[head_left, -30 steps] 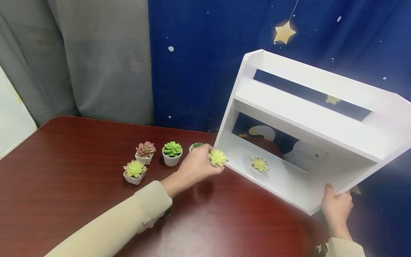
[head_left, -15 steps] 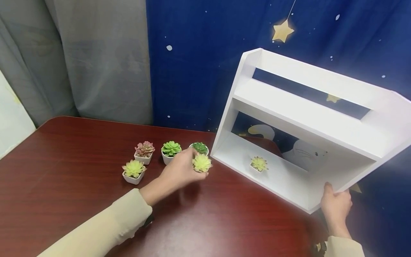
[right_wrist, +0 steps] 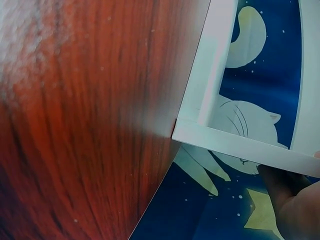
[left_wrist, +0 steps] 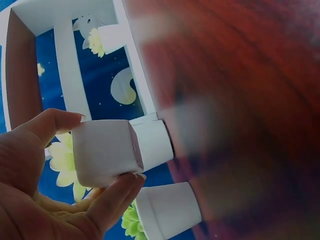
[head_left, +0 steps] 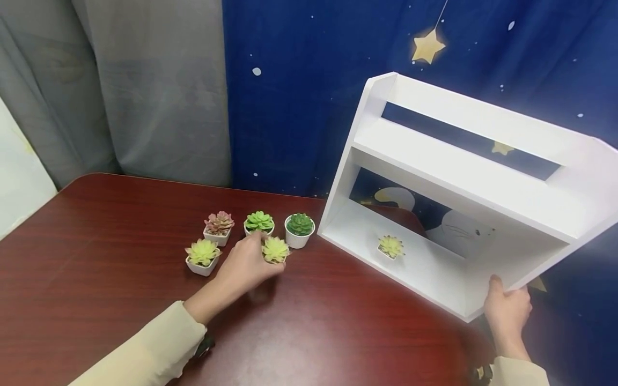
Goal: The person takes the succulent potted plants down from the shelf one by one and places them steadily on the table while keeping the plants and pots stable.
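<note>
My left hand (head_left: 243,268) pinches a yellow-green potted succulent (head_left: 276,250) between thumb and fingers. Its square white pot (left_wrist: 102,152) shows up close in the left wrist view. Just behind it in the head view is a bright green succulent (head_left: 259,220) in a round pot, partly covered by the hand. At the right, my right hand (head_left: 507,313) grips the lower side panel of a white two-tier shelf (head_left: 449,171), thumb on the near side. Another yellow-green succulent (head_left: 390,246) sits on the shelf's lower board.
Left of the hand stand a reddish succulent (head_left: 219,223) and a yellow-green one (head_left: 203,254). A dark green succulent (head_left: 300,226) is close to the shelf's left corner. The brown table (head_left: 120,257) ends at a grey curtain (head_left: 164,107) and a blue starry one (head_left: 289,107).
My left hand has carried the succulent leftward, away from the shelf, uncovering the dark green succulent. My right hand and the shelf stay in place.
</note>
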Motion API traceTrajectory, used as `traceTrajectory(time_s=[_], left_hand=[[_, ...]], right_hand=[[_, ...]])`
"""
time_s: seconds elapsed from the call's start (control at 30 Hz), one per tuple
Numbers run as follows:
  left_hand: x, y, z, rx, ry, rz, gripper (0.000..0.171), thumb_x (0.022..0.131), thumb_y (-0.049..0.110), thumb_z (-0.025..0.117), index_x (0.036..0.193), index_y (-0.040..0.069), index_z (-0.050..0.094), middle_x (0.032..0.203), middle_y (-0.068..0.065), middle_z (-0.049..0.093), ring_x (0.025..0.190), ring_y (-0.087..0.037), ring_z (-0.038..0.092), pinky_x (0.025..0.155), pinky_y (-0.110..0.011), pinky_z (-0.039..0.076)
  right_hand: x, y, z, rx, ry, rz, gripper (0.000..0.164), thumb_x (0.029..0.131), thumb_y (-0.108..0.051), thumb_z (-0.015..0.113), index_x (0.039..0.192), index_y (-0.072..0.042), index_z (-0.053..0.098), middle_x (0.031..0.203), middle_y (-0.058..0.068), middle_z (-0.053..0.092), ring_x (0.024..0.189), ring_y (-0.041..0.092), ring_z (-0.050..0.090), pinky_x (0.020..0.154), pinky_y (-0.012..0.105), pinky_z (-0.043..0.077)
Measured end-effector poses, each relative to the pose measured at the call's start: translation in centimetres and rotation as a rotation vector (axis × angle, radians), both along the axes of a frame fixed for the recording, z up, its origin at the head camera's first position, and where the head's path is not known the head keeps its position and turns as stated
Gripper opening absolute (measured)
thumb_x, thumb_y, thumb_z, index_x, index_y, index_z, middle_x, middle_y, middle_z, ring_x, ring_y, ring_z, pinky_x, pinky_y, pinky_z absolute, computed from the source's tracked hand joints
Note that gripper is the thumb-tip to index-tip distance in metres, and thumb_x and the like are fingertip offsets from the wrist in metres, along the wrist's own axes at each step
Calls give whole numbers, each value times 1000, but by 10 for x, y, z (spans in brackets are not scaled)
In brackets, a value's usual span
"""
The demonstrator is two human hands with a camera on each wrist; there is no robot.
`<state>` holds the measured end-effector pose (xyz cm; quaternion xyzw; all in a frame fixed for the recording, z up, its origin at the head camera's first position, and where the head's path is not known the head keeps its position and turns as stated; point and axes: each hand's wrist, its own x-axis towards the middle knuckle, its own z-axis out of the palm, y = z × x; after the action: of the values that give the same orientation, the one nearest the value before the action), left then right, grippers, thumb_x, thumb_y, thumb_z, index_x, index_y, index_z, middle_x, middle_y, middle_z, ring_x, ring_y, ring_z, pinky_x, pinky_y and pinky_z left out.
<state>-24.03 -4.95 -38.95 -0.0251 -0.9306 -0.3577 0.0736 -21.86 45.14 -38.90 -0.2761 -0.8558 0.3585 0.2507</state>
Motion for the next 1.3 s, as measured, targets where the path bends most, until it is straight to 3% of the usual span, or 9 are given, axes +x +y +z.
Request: traceTrajectory(time_s=[0.27, 0.53, 1.3], left_hand=[[4, -7, -6, -21, -23, 13, 41, 69, 30, 81, 99, 6, 64, 86, -6, 67, 76, -21, 60, 63, -37, 49], [6, -14, -11, -34, -27, -6, 51, 69, 29, 81, 107, 1, 61, 96, -11, 70, 84, -25, 65, 73, -44, 54], [9, -22, -21, -62, -51, 27, 57, 71, 26, 81, 111, -8, 58, 99, -18, 67, 86, -32, 66, 78, -50, 55]], right_hand=[[0, 1, -1, -2, 11, -2, 59, 103, -32, 41, 144, 11, 39, 136, 41, 49, 129, 60, 42, 111, 69, 30], [0, 1, -1, 5, 7, -7, 59, 103, -32, 41, 144, 11, 39, 136, 42, 48, 129, 61, 41, 110, 69, 30], [0, 0, -4, 8, 21, 14, 57, 104, -28, 37, 149, 7, 37, 137, 39, 50, 128, 59, 46, 107, 73, 34]])
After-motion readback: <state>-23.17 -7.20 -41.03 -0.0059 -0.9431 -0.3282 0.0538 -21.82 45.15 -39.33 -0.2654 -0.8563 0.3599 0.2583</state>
